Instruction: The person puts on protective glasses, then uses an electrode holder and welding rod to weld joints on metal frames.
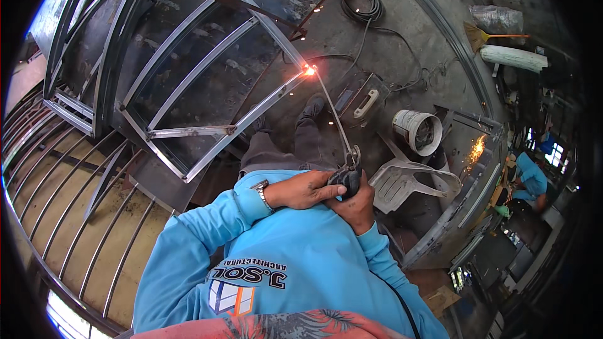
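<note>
Both my hands are together in front of my waist on a black welding electrode holder [347, 179]. My left hand [303, 189], with a metal watch on its wrist, closes on it from the left. My right hand [357, 206] wraps its handle from below and the right. A long thin welding rod [336, 113] sticks out of the jaws toward the frame. Its far tip touches or nearly touches a corner of a curved metal frame [220, 51], where a bright red-white arc [309, 70] glows. The glare hides the joint itself.
A welding machine [363, 97] with a light handle stands on the floor beside coiled black cable [362, 0]. A paint bucket [417, 132] and a plastic chair [411, 179] stand to the right. Beyond them, a person in blue [531, 179] works near flying sparks [477, 149]. Metal railings [75, 207] lie left.
</note>
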`<state>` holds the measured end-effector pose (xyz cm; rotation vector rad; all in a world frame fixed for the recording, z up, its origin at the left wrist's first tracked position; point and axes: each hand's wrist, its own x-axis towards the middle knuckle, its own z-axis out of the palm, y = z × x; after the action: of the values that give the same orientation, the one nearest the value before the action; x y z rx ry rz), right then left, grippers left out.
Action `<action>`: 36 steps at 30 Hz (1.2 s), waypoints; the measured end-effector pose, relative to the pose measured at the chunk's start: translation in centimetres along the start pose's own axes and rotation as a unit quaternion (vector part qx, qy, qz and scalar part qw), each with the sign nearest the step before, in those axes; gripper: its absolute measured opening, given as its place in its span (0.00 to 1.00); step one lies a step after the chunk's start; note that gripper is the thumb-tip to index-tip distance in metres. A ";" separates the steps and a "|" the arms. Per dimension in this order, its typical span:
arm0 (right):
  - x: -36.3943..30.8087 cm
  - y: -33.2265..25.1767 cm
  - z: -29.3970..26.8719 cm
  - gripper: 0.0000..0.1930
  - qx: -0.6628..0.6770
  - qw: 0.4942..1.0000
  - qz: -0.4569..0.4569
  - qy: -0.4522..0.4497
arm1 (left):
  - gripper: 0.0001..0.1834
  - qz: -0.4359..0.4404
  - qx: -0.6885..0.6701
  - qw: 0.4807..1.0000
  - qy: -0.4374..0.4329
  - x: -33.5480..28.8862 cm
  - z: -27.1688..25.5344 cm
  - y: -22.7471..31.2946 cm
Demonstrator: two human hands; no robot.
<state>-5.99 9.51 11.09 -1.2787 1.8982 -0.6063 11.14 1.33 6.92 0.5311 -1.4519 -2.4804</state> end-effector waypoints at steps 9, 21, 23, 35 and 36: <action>0.3 -0.9 -0.2 0.29 -0.013 0.999 0.042 -0.019 | 0.29 -0.013 -0.018 1.000 -0.003 0.1 0.0 -0.7; 0.8 -1.4 -0.4 0.29 -0.040 0.998 0.029 -0.028 | 0.28 -0.042 -0.018 0.999 -0.015 0.2 -0.2 -1.1; 0.7 -1.1 -0.3 0.29 -0.045 0.998 0.030 -0.028 | 0.28 -0.062 -0.015 0.998 -0.030 0.3 -0.3 -0.8; -0.1 1.0 0.0 0.28 0.026 1.000 0.002 -0.016 | 0.25 -0.002 0.000 1.000 -0.005 0.3 0.1 0.3; 0.1 0.9 0.0 0.27 0.023 1.000 -0.013 -0.006 | 0.26 -0.001 -0.004 1.000 -0.005 0.2 0.0 0.1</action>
<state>-6.50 9.81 10.37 -1.2779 1.8506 -0.6513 10.92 1.23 7.00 0.5182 -1.4450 -2.4929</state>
